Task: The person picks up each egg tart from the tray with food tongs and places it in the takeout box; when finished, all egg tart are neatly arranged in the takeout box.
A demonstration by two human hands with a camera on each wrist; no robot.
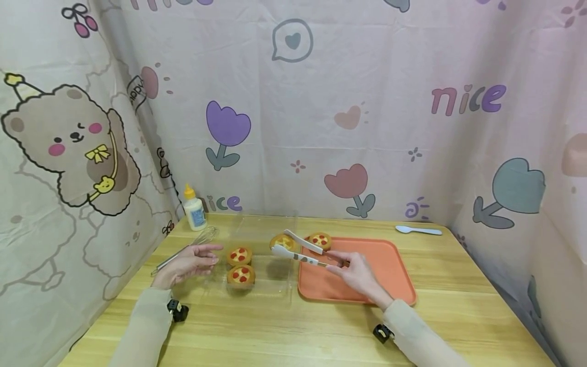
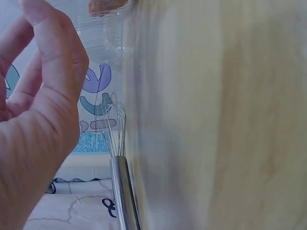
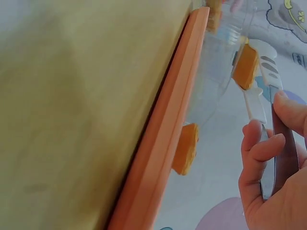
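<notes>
While right hand (image 1: pixel 355 272) grips tongs (image 1: pixel 300 251), a tart (image 1: pixel 282 241) sits between their tips

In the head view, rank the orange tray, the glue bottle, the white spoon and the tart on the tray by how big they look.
1. orange tray, clearly largest.
2. glue bottle and white spoon: look alike, unranked.
3. tart on the tray, smallest.
All stand toward the table's back, so nearness changes little.

A pale wooden desk (image 1: pixel 275 326) carries an orange tray (image 1: pixel 390 275) right of centre, a clear plastic container (image 1: pixel 266 293) beside it, a wire whisk (image 1: pixel 202 238) and a glue bottle (image 1: pixel 194 209) at the far left, and what looks like a white spoon (image 1: pixel 418 230) at the far right.
</notes>
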